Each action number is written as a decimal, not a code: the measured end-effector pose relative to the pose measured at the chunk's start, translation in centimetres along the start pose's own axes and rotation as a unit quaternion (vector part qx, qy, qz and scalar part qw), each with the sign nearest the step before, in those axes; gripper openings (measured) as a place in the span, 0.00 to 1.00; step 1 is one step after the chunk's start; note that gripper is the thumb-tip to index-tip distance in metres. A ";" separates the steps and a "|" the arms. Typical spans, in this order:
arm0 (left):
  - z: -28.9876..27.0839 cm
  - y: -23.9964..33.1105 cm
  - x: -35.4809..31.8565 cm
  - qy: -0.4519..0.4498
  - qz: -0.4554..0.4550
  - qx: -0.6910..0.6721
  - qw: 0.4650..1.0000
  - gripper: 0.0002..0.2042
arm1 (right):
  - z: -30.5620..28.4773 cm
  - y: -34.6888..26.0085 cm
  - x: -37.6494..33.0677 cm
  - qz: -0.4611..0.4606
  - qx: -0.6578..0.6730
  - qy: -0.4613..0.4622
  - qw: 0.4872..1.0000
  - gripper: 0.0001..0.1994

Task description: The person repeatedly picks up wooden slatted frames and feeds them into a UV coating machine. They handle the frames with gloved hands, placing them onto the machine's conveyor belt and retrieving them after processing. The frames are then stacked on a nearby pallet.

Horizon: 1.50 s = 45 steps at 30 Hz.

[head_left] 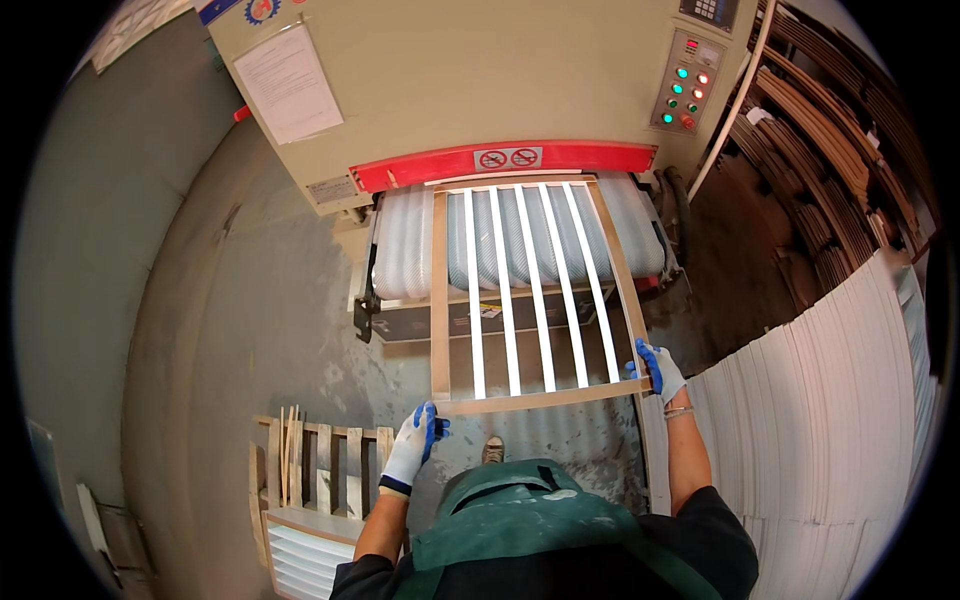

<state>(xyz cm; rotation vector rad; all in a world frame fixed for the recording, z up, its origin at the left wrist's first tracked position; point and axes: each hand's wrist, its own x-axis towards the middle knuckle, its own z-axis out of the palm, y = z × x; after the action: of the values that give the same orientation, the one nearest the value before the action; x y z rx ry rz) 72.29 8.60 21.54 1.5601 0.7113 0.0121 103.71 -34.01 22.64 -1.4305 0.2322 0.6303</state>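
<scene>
A rectangular slatted frame (545,401) with brown edges and several white slats reaches away from me. Its far end lies on the conveyor belt (402,240) of a machine, close to the red bar (415,172). My left hand (411,447), in a white and blue glove, is closed at the frame's near left corner. My right hand (660,370), gloved alike, grips the near right corner with its fingers over the edge. Between my hands the near end of the frame hangs over the floor.
The beige machine (500,80) carries a control panel (688,85) with lit buttons. To my right stands a tall stack of white sheets (790,420), with brown stacked material (820,150) behind. A wooden pallet (325,460) with a white slatted panel (310,560) lies left.
</scene>
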 end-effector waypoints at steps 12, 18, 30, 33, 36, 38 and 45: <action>-2.1 -6.9 -11.9 0.090 -0.034 -0.005 0.995 0.25 | -1.6 -0.8 8.3 -0.002 0.020 -0.076 0.997 0.21; -3.5 -16.1 -19.7 0.128 -0.026 0.131 0.983 0.20 | -4.7 -0.7 12.0 -0.047 0.046 -0.114 0.991 0.23; -6.8 -41.7 -42.3 0.203 -0.266 0.356 0.873 0.18 | 7.6 25.8 -1.6 0.295 -0.178 0.033 0.938 0.20; -7.7 -50.8 -48.7 0.278 -0.378 0.203 0.859 0.19 | 18.9 35.4 -9.7 0.356 -0.306 -0.143 0.871 0.27; -11.2 -56.4 -52.7 0.249 -0.435 0.188 0.845 0.25 | 30.7 45.2 -14.2 0.320 -0.380 -0.301 0.814 0.18; -14.6 -58.2 -52.8 0.385 -0.512 -0.007 0.767 0.27 | 37.8 53.0 -16.9 0.250 -0.451 -0.355 0.780 0.17; -20.3 -70.8 -55.0 0.518 -0.543 -0.090 0.655 0.31 | 56.2 73.6 -25.4 -0.145 -0.624 -0.446 0.625 0.24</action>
<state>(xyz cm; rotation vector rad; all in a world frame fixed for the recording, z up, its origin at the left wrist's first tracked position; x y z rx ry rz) -10.42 -1.09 -17.42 0.5700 2.3988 0.0849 31.47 14.41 -18.16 -2.1258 -1.5112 1.2450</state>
